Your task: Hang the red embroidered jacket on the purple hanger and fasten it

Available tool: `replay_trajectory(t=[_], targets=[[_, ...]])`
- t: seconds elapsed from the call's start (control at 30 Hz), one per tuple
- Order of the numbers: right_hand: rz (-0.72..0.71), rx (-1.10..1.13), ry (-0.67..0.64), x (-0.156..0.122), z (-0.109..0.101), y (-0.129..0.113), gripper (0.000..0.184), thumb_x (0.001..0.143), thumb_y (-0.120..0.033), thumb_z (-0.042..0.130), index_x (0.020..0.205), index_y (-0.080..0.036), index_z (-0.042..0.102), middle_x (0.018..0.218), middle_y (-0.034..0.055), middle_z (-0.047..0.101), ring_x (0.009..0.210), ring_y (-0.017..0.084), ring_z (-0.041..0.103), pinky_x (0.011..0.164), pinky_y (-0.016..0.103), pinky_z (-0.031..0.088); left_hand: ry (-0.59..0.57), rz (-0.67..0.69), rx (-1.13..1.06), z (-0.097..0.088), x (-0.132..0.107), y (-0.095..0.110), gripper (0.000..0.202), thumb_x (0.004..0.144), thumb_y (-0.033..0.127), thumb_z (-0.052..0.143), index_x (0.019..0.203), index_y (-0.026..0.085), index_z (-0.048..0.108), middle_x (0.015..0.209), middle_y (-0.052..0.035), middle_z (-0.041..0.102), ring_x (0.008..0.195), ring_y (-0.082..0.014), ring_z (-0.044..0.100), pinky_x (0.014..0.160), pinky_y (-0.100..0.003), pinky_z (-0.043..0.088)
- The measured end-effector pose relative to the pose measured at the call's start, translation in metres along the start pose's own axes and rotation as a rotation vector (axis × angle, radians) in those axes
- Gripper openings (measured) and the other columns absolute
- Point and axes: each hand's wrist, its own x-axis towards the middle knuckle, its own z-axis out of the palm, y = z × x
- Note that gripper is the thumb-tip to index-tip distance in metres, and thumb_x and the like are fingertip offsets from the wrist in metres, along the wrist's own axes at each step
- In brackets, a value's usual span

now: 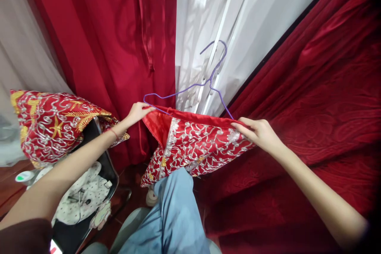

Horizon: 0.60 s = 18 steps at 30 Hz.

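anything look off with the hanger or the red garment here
The purple wire hanger sits askew: its hook leans sideways, seemingly caught on nothing, and its left shoulder looks bent. The red embroidered garment hangs unevenly from it, held at the top corners by the left hand and right hand.

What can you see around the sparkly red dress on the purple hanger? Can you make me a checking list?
Surface: reddish wooden floor, seen lower left; no table.
Job's things: red embroidered garment draped on a purple wire hanger.
Clutter: second embroidered garment over a black chair; spotted white cloth on its seat.
Hands: left hand pinches the garment's top edge by the hanger's left end; right hand grips its right edge.
Cables: nothing seen.
Surroundings: red curtain, white curtain, red patterned fabric on the right; blue jeans below.
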Motion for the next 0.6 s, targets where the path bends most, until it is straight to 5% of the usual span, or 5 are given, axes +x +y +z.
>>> replay_trajectory(t=[0.1, 0.2, 0.33, 0.47, 0.6], targets=[[-0.030, -0.030, -0.047, 0.004, 0.000, -0.009, 0.050, 0.098, -0.057, 0.038, 0.067, -0.021, 0.055, 0.052, -0.0036, 0.044, 0.046, 0.009, 0.035, 0.048, 0.023, 0.032, 0.092, 0.079, 0.038, -0.017, 0.032, 0.000, 0.037, 0.082, 0.051, 0.058, 0.070, 0.017, 0.066, 0.069, -0.0023, 0.067, 0.069, -0.0168, 0.056, 0.065, -0.026, 0.036], [-0.047, -0.128, -0.060, 0.005, 0.001, -0.010, 0.048, 0.100, -0.053, 0.035, 0.080, -0.020, 0.065, 0.055, -0.0011, 0.055, 0.045, 0.011, 0.045, 0.051, 0.025, 0.035, 0.044, 0.250, 0.124, -0.049, 0.054, 0.008, 0.043, 0.085, 0.057, 0.054, 0.075, 0.016, 0.067, 0.070, -0.0024, 0.067, 0.067, -0.0147, 0.053, 0.064, -0.024, 0.035], [-0.082, -0.340, -0.012, 0.003, 0.007, -0.007, 0.048, 0.100, -0.049, 0.033, 0.093, -0.020, 0.070, 0.059, 0.0039, 0.065, 0.050, 0.017, 0.058, 0.053, 0.027, 0.036, 0.015, 0.336, 0.440, -0.083, 0.049, 0.027, 0.041, 0.087, 0.057, 0.053, 0.087, 0.019, 0.069, 0.076, -0.0055, 0.070, 0.071, -0.0176, 0.058, 0.066, -0.025, 0.038], [-0.093, -0.440, 0.009, 0.000, 0.013, -0.013, 0.047, 0.101, -0.047, 0.032, 0.092, -0.021, 0.070, 0.062, 0.0053, 0.068, 0.051, 0.018, 0.060, 0.052, 0.028, 0.034, 0.094, 0.251, 0.816, -0.080, 0.025, 0.055, 0.037, 0.093, 0.043, 0.046, 0.100, 0.013, 0.068, 0.082, -0.0175, 0.071, 0.081, -0.0302, 0.066, 0.073, -0.036, 0.043], [-0.098, -0.463, 0.011, -0.005, 0.014, -0.024, 0.046, 0.102, -0.046, 0.030, 0.090, -0.022, 0.068, 0.062, 0.0050, 0.067, 0.053, 0.018, 0.061, 0.052, 0.028, 0.034, 0.134, 0.230, 0.717, -0.059, 0.021, 0.074, 0.035, 0.093, 0.023, 0.037, 0.099, 0.002, 0.065, 0.086, -0.0286, 0.068, 0.089, -0.0401, 0.067, 0.077, -0.051, 0.045]])
